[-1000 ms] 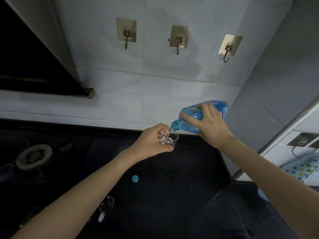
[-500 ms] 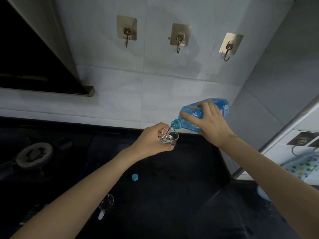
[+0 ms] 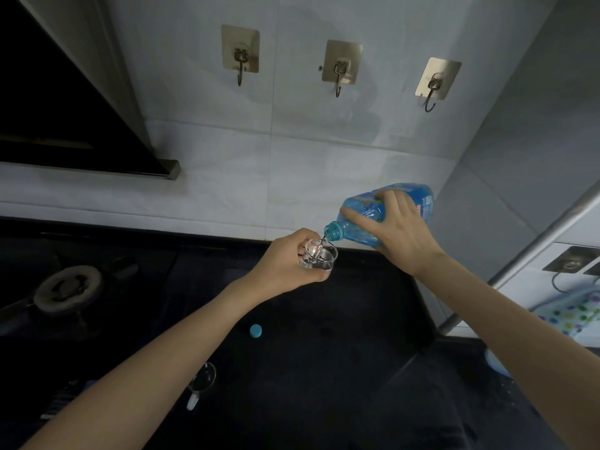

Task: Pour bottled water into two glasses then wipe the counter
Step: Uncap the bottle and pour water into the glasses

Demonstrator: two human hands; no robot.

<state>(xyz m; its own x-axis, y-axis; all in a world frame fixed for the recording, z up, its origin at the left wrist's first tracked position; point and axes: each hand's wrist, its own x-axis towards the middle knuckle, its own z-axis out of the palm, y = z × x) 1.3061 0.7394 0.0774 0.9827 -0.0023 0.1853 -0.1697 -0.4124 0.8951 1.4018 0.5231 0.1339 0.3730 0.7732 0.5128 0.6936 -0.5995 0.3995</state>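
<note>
A small clear glass (image 3: 319, 256) is being held up off the dark counter (image 3: 341, 368), a little above the middle of the view, and a thin thread of water is falling into it from the mouth of the blue bottle (image 3: 383, 216). The bottle is lying nearly on its side, its long axis running from the neck at about 8 o'clock to the base at about 2 o'clock, so the mouth is sitting just over the glass's rim on its 1 o'clock side. That overlap of mouth and rim is what the pour is hanging on: the bottle lies to the glass's upper right, close enough that they are nearly touching.

The left hand (image 3: 285, 264) is curling round the glass from its 9 o'clock side, fingers wrapped about the wall. The right hand (image 3: 401, 232) is gripping the bottle's body from above, fingers spread over the label and thumb beneath.

Farther out, the second glass (image 3: 203, 378) is standing on the counter at about 7 o'clock from the first, partly behind the left forearm; whether it holds water cannot be told. The blue cap (image 3: 255, 330) is lying between the two glasses. In my judgement the left hand is the nearer one for reaching it.
</note>
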